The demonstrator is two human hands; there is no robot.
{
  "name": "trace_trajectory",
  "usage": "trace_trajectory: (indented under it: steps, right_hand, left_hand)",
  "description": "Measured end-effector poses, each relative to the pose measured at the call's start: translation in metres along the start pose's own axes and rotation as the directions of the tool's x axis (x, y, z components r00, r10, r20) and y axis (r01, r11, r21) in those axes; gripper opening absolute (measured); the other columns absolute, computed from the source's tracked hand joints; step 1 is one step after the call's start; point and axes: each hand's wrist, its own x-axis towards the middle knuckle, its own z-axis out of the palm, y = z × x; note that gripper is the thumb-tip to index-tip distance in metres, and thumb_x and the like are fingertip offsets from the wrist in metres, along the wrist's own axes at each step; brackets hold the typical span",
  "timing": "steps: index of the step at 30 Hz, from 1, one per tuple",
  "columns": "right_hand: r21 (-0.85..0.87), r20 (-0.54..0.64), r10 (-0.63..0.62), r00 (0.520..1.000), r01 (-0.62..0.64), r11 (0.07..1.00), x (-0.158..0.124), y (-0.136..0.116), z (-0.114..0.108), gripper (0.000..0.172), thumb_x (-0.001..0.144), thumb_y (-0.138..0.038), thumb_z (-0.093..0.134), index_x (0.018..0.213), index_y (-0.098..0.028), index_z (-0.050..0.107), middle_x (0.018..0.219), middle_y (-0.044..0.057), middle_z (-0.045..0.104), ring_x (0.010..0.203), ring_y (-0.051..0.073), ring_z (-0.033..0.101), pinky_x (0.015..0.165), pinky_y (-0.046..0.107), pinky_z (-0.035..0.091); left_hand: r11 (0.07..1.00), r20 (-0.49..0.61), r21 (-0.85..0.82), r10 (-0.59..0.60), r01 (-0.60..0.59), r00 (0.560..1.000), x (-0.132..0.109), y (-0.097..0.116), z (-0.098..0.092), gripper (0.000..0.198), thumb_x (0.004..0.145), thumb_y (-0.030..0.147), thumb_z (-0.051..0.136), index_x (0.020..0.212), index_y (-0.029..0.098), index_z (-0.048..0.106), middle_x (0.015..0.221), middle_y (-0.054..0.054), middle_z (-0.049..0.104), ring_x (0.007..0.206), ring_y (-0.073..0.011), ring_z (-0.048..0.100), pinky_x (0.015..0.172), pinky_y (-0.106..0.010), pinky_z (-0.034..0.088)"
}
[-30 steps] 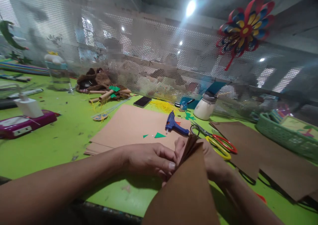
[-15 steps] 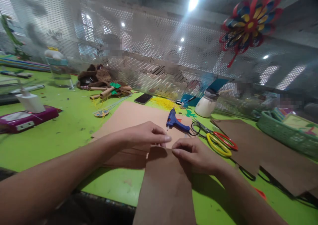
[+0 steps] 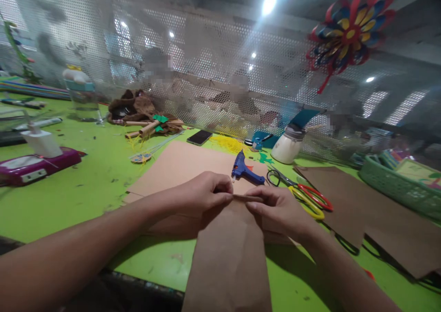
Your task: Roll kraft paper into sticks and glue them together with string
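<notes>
A long piece of brown paper (image 3: 229, 261) hangs over the front edge of the green table, its far end narrowed into a thin rolled or folded edge. My left hand (image 3: 212, 193) pinches that edge at its left end, thumb against fingers. At the other end, my right hand (image 3: 275, 206) is closed on the edge too. Under my hands lie sheets of lighter brown paper (image 3: 172, 169), and a blue glue gun (image 3: 244, 169) rests on them just beyond. Right of my right hand are scissors with red and yellow handles (image 3: 308, 201).
A purple power strip (image 3: 65, 161) with a white plug lies left. Behind are a phone (image 3: 200, 137), brown paper rolls (image 3: 149, 127), yellow strands (image 3: 227, 143) and a white bottle (image 3: 287, 146). Brown bags (image 3: 341, 188) and a green basket (image 3: 396, 178) stand right.
The far end of the brown paper, flat before, is now turned up into a narrow edge between my fingers. My right hand has risen slightly, and both hands are level.
</notes>
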Motion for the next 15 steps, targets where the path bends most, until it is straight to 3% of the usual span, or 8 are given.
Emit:
trace_trajectory:
  steps: [8,11,15]
  right_hand:
    - [-0.187,-0.095,-0.115,0.989,0.096,0.978,0.002,-0.008,-0.004,0.013,0.071,-0.020,0.066,0.081,-0.018,0.074,0.075,0.004,0.069,0.069,0.017,0.062,0.057,0.028,0.050]
    - [-0.292,-0.093,-0.193,0.977,0.159,0.943,0.001,-0.007,-0.004,0.014,0.072,-0.018,0.062,0.079,-0.017,0.075,0.074,0.004,0.069,0.069,0.017,0.062,0.059,0.028,0.050]
    - [-0.447,-0.030,-0.362,0.932,0.311,0.839,0.001,-0.001,-0.001,0.018,0.074,-0.013,0.058,0.080,-0.018,0.074,0.075,0.004,0.070,0.067,0.016,0.063,0.061,0.027,0.050]
  left_hand:
    - [0.967,-0.040,0.224,0.135,-0.123,0.990,-0.006,0.005,-0.004,0.008,0.080,0.022,0.050,0.082,0.018,0.056,0.064,0.002,0.055,0.057,-0.0103,0.043,0.054,-0.020,0.030]
    - [0.964,-0.018,0.242,0.117,-0.109,0.993,-0.008,0.011,-0.008,0.008,0.081,0.025,0.051,0.083,0.018,0.056,0.066,0.002,0.057,0.059,-0.0110,0.045,0.053,-0.020,0.030]
    - [0.982,0.035,0.175,0.066,-0.071,0.997,-0.007,0.015,-0.013,0.028,0.088,0.037,0.043,0.088,0.017,0.062,0.073,-0.001,0.061,0.065,-0.0130,0.049,0.058,-0.021,0.032]
